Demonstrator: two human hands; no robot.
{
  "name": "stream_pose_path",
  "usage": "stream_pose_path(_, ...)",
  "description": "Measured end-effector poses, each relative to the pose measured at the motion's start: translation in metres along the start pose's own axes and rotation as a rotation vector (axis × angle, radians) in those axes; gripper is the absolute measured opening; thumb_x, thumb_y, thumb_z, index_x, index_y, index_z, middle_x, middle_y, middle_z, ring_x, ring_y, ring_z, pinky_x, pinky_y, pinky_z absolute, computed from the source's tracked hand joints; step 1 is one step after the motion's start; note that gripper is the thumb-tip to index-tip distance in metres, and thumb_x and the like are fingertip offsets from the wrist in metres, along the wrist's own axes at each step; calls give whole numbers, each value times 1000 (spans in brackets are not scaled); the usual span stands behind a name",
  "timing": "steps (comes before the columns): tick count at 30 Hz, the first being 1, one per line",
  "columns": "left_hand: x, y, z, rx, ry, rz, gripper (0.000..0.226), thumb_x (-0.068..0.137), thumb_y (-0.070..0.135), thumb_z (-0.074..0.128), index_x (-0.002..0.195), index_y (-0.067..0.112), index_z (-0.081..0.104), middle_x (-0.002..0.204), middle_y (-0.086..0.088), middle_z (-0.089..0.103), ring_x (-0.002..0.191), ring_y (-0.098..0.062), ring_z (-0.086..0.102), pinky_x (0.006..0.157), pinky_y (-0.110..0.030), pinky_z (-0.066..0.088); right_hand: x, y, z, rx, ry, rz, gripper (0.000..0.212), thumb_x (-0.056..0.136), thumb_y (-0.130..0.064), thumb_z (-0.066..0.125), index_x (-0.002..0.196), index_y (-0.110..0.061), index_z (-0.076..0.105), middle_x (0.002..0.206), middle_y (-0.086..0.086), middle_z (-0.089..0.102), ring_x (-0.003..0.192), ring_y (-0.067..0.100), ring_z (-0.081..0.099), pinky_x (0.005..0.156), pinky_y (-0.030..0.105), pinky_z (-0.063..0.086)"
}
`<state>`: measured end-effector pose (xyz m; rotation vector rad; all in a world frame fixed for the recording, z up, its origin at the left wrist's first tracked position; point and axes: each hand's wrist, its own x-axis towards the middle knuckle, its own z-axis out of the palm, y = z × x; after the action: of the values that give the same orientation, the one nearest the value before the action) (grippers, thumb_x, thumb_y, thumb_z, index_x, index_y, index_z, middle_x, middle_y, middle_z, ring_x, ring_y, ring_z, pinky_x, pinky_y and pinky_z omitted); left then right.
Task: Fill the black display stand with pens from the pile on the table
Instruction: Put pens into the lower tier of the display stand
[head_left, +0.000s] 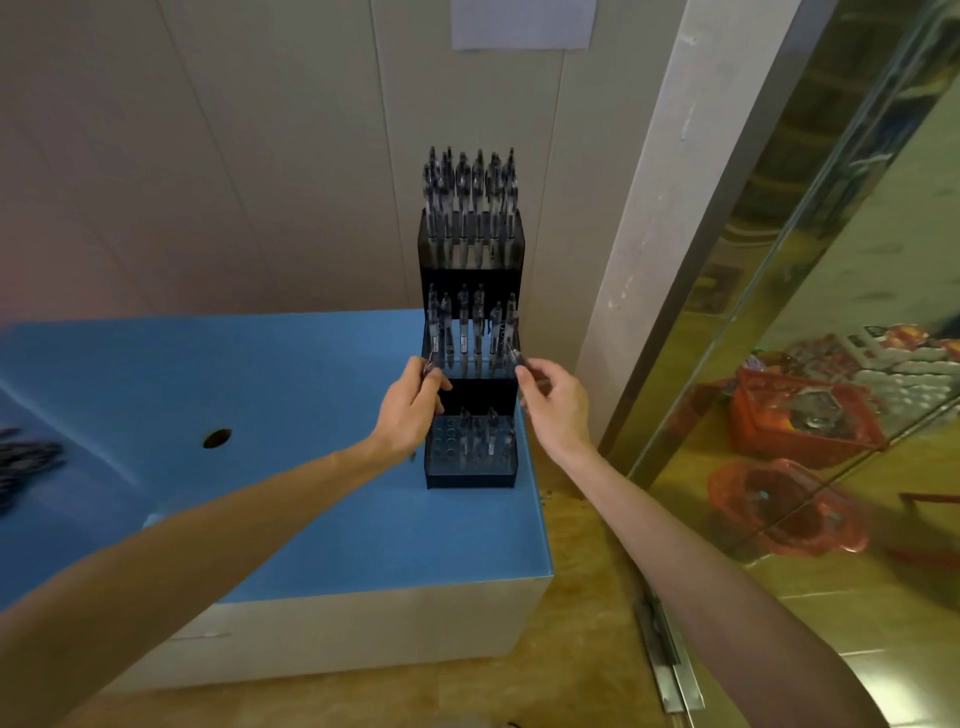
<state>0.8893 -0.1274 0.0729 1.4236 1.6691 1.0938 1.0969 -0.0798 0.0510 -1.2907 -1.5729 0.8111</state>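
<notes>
A black three-tier display stand (470, 480) stands at the right end of the blue table (291, 519). Its top tier (470, 244) is packed with upright pens, the middle tier (470, 338) holds several, and the bottom tier (457, 441) has a few pens and open holes. My left hand (410, 410) pinches a pen at the middle tier's left edge. My right hand (553, 402) pinches another pen (515, 356) at that tier's right edge. The pile of pens (23, 462) lies blurred at the table's far left.
A round hole (217, 438) sits in the tabletop left of the stand. A pale wall stands right behind the stand. The table's right edge drops to a tiled floor (592, 649). A glass door (810, 312) with red baskets (800, 421) behind it is on the right.
</notes>
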Motion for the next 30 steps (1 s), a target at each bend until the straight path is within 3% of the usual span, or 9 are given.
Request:
stream_pose_path(3, 2, -8, -4, 102, -25, 81, 30, 106, 34, 45, 102, 7, 58, 100, -12, 58, 86, -25, 56, 78, -41, 47, -1, -2, -1, -39, 64, -30, 25, 97, -34, 66, 117, -19, 73, 96, -14, 73, 87, -2, 67, 79, 20, 56)
stream_pose_path(8, -2, -20, -6, 119, -10, 159, 20, 102, 26, 59, 117, 20, 71, 109, 5, 58, 97, -7, 61, 86, -14, 48, -5, 1, -4, -75, 81, -74, 25, 97, -32, 69, 118, -18, 70, 100, -16, 71, 88, -9, 65, 78, 8, 51)
stream_pose_path(12, -5, -25, -3, 144, 4, 154, 25, 99, 20, 64, 124, 19, 70, 105, 6, 63, 98, -7, 65, 92, -20, 52, -6, 7, -6, -30, 73, -79, 25, 98, -27, 68, 118, -14, 68, 103, -11, 73, 91, -6, 67, 81, 13, 54)
stream_pose_path(16, -5, -24, 0, 181, 10, 180, 25, 98, 18, 65, 122, 17, 71, 108, 3, 66, 99, -11, 66, 94, -25, 54, -8, 17, -5, -135, -68, -115, 23, 99, -24, 66, 119, -14, 67, 107, -4, 75, 89, 0, 69, 80, 19, 58)
stream_pose_path(19, -6, -21, 3, 209, -7, 214, 21, 98, 17, 65, 117, 15, 72, 112, 2, 67, 100, -14, 66, 93, -29, 55, -13, 30, -2, -202, -146, -157, 20, 100, -23, 64, 117, -12, 67, 104, 0, 77, 81, 6, 72, 75, 31, 62)
stream_pose_path(24, -10, -31, 5, 291, -73, 282, 14, 97, 14, 67, 108, 15, 73, 113, 4, 67, 99, -12, 66, 93, -33, 56, -16, 37, -2, -315, -307, -144, 27, 100, -19, 62, 127, -13, 66, 111, 1, 76, 92, 14, 73, 84, 36, 61)
stream_pose_path(26, -12, -33, 7, 288, -65, 264, 11, 97, 15, 66, 106, 19, 72, 114, 3, 68, 101, -13, 66, 94, -33, 56, -16, 42, -3, -390, -347, -150, 28, 100, -18, 62, 127, -15, 67, 107, -1, 77, 89, 16, 72, 81, 39, 61)
stream_pose_path(30, -12, -40, 10, 352, -52, 203, 10, 97, 15, 66, 100, 7, 71, 114, 0, 68, 98, -17, 66, 93, -37, 57, -16, 44, -6, -458, -355, -136, 25, 102, -21, 59, 122, -16, 72, 101, -1, 77, 81, 15, 72, 72, 38, 60)
